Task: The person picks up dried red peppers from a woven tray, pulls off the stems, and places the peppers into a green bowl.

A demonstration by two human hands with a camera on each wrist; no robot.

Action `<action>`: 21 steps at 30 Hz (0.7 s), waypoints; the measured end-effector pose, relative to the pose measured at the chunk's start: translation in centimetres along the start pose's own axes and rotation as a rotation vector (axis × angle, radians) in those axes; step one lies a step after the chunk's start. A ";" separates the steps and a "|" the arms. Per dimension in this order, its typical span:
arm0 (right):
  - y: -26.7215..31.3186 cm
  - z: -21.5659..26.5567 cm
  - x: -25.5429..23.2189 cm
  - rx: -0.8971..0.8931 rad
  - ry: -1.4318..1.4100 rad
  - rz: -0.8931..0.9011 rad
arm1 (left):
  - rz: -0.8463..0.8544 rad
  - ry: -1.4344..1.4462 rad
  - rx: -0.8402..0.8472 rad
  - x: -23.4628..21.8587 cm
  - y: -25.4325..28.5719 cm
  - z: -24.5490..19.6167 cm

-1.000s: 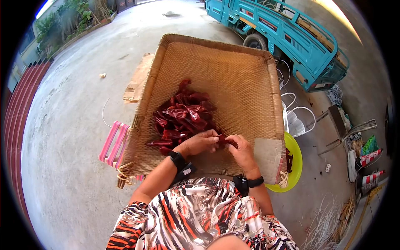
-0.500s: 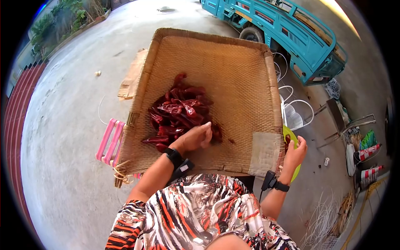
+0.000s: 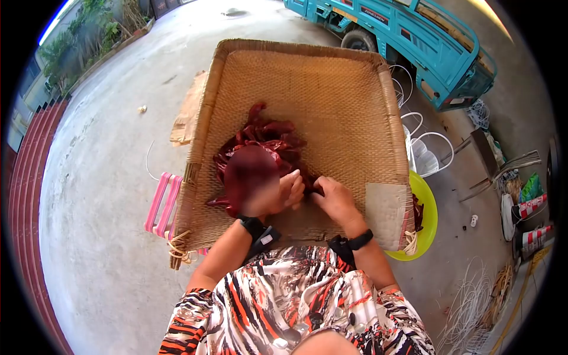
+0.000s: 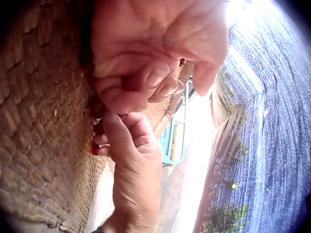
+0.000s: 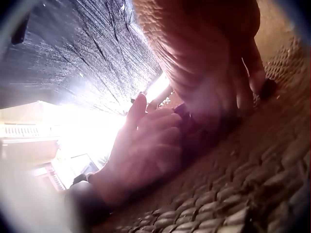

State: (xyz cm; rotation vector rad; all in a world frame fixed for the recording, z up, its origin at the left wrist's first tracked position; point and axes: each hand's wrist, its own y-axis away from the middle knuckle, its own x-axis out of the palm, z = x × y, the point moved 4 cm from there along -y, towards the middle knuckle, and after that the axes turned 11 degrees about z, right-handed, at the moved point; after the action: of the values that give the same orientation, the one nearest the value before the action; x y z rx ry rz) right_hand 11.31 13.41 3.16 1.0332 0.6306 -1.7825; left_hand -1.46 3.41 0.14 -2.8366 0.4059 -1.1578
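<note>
A heap of dried red chillies (image 3: 275, 129) lies in a shallow woven tray (image 3: 349, 106). My left hand (image 3: 285, 190) is at the heap's near right side, its fingers loosely curled and the thumb standing apart in the left wrist view; a dark red blur covers part of it in the head view. Close against its fingers, my right hand (image 3: 338, 202) has thumb and forefinger brought together low over the weave. Between the hands, a dark red chilli (image 5: 184, 112) shows in the right wrist view, mostly hidden by the right hand's fingers.
Right of the tray, a yellow-green basin (image 3: 431, 228) holds more chillies. A grey patch (image 3: 384, 213) covers the tray's near right corner. Beside the tray's left edge stands a pink-striped seat (image 3: 163, 204). A turquoise cargo tricycle (image 3: 414, 50) is parked behind at right.
My right hand went from the tray out to the basin, then came back beside the left hand. The left hand stayed by the heap.
</note>
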 end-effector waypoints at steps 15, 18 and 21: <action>5.2 -2.6 -7.4 0.107 -0.187 -0.620 | -0.103 -0.179 -0.030 -1.1 0.1 0.6; 8.4 -5.5 -10.5 0.272 -0.089 -0.732 | -0.083 -0.130 -0.020 -0.9 0.1 0.7; 12.0 -10.1 -12.3 0.442 0.192 -0.828 | -0.089 -0.072 -0.022 -0.9 -0.1 0.7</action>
State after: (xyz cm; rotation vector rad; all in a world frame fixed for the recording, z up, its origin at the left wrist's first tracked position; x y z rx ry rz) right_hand 28.34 21.99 8.87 1.3693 0.8882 -2.6459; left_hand -1.54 3.66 -0.93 -2.9326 0.2922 -1.0672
